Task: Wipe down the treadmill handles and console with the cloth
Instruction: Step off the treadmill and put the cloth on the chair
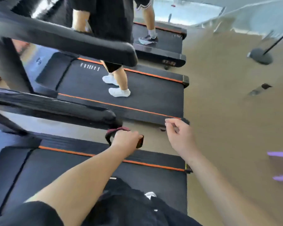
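Left hand point(127, 139) grips the cloth point(116, 129) at the handle point(64, 108) end — floor point(227, 128) lies open rightward. Right hand point(178, 134) loosely curled, holding nothing.

The left hand point(125, 139) covers most of the cloth point(117, 130); only a dark reddish fold shows, at the blurred end of the near handle point(55, 110), which the left edge cuts off. A dark piece point(140, 141) past the knuckles may be cloth or something else; it cannot be told. The person in white shoes point(119, 77) and the person in dark shoes point(148, 18) are cut off above the legs. The deck markings point(90, 66) are too smeared to read, and a purple shape point(281, 165) at the right edge is blurred beyond telling.
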`<state>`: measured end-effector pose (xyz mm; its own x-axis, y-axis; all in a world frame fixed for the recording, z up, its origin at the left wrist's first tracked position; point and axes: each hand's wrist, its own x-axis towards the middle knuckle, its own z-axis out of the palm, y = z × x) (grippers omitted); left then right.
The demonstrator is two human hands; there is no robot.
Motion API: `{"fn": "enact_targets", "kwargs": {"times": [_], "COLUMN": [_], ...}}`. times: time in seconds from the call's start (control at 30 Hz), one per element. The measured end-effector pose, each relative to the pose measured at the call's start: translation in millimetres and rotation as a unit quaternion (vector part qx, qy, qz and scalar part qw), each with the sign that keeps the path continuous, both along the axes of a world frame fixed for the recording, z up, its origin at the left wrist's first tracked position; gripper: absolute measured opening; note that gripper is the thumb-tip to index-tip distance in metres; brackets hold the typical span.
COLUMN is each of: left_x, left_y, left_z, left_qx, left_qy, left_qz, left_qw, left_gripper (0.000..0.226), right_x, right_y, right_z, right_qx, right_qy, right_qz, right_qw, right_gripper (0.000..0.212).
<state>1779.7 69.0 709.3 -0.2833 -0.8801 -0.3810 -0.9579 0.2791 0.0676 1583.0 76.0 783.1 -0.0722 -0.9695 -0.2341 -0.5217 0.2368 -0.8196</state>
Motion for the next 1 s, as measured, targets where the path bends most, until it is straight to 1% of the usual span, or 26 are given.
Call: {"fn": "enact_targets", "kwargs": {"times": [0.03,0.1,0.13,0.17,0.23,0.3,0.37,0.43,0.5,0.6,0.67,0.73,0.8,0.83,0.9,0.93,0.97,1.0], "left_x": [-17.2,-55.1,-77.2,-99.9,-142.7,-182.8,-217.3,-247.3,-275.6,-322.4,-356.6,-390.3,-425.1,-444.3,-485.4,-507.0,-529.2,-551.0], "left_y": [4.8,7.1,7.3,6.5,6.8,10.5,18.4,26.3,32.5,39.4,40.2,43.9,49.2,52.6,58.5,61.9,66.8,72.1], "left_z": [2.2,11.0,18.1,25.7,36.4,46.0,52.0,56.9,57.2,55.4,55.6,53.5,56.5,56.8,57.3,58.4,60.6,63.5], "left_qx": [0.041,0.046,0.048,0.057,0.095,0.125,0.152,0.187,0.234,0.292,0.332,0.373,0.421,0.435,0.427,0.420,0.423,0.438], "left_qy": [-0.001,0.024,0.056,0.109,0.243,0.328,0.378,0.438,0.479,0.495,0.495,0.467,0.427,0.418,0.411,0.410,0.411,0.415], "left_qz": [0.013,0.029,0.045,0.073,0.140,0.159,0.138,0.132,0.123,0.085,0.059,0.015,-0.023,-0.031,-0.042,-0.052,-0.071,-0.093], "left_qw": [0.999,0.998,0.996,0.990,0.955,0.923,0.903,0.869,0.837,0.814,0.801,0.802,0.800,0.797,0.804,0.808,0.805,0.792], "left_gripper": [0.018,0.013,0.007,0.010,0.032,0.042,0.039,0.034,0.028,0.022,0.024,0.026,0.030,0.032,0.033,0.037,0.045,0.055], "right_x": [-21.8,-58.1,-73.6,-86.6,-109.1,-130.8,-153.8,-177.6,-203.5,-239.2,-263.3,-288.9,-318.8,-335.6,-371.7,-391.0,-410.6,-431.0], "right_y": [9.6,25.8,33.2,40.3,52.7,63.6,73.1,81.4,91.5,112.4,127.5,144.9,163.5,171.4,186.1,193.0,200.7,209.0], "right_z": [-0.2,-0.9,-2.0,-2.1,-6.7,-9.2,-11.2,-7.9,-3.4,2.7,0.0,-2.2,-7.2,-7.9,-5.8,-2.7,1.0,3.0], "right_qx": [0.012,0.037,0.054,0.077,0.115,0.169,0.199,0.186,0.159,0.107,0.072,0.047,0.048,0.045,0.024,0.011,-0.007,-0.019], "right_qy": [-0.005,-0.014,-0.018,-0.025,-0.063,-0.118,-0.174,-0.227,-0.255,-0.285,-0.274,-0.235,-0.188,-0.176,-0.166,-0.162,-0.157,-0.153], "right_qz": [-0.016,-0.041,-0.052,-0.060,-0.088,-0.129,-0.185,-0.245,-0.282,-0.313,-0.347,-0.414,-0.485,-0.510,-0.539,-0.548,-0.549,-0.542], "right_qw": [1.000,0.998,0.997,0.995,0.987,0.970,0.947,0.924,0.911,0.899,0.894,0.878,0.853,0.841,0.825,0.821,0.821,0.826], "right_gripper": [0.020,0.019,0.017,0.017,0.020,0.031,0.036,0.039,0.036,0.027,0.024,0.022,0.031,0.031,0.031,0.031,0.032,0.032]}}
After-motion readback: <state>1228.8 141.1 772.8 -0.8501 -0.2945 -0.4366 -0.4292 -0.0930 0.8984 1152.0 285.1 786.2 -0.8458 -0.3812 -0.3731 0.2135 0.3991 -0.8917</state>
